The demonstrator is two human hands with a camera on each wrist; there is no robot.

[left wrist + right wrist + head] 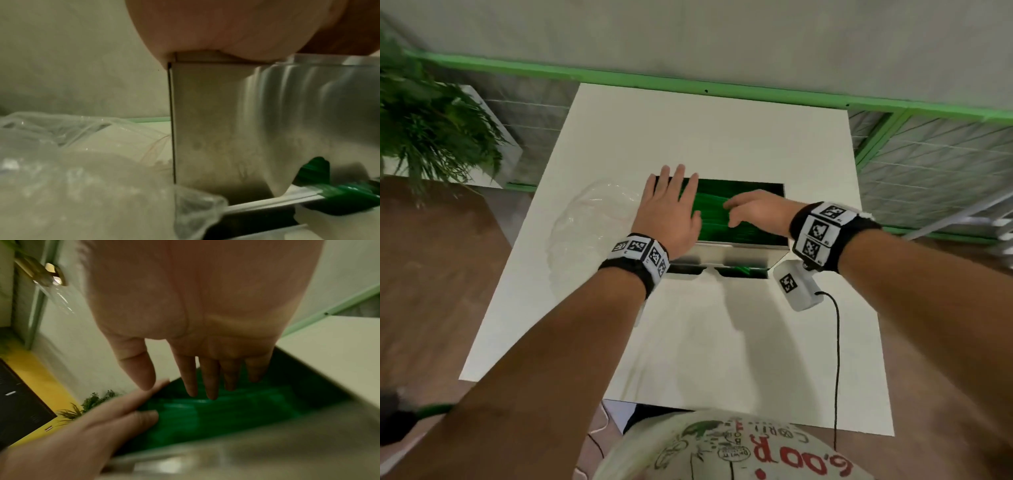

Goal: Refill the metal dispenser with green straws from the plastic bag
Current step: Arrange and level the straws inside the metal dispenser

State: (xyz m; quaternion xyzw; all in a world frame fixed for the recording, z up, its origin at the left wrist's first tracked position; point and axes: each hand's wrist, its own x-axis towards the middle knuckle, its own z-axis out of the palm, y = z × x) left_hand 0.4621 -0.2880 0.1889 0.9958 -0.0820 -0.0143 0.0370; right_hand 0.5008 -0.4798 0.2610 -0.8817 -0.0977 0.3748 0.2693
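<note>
The metal dispenser (743,251) stands in the middle of the white table (688,342) with its top open. Green straws (714,209) fill it, and some show in the bottom slot (349,193). My left hand (671,209) lies flat with straight fingers over the dispenser's left end, its palm (226,24) resting on the corner of the metal wall (205,121). My right hand (753,209) reaches in from the right, its fingers (209,378) pointing down onto the straws (216,418) without holding any. The clear plastic bag (585,226) lies crumpled to the dispenser's left.
A leafy plant (424,126) stands off the table's far left. A green rail (688,82) with wire mesh runs behind the table. A white sensor box with a black cable (796,284) hangs below my right wrist.
</note>
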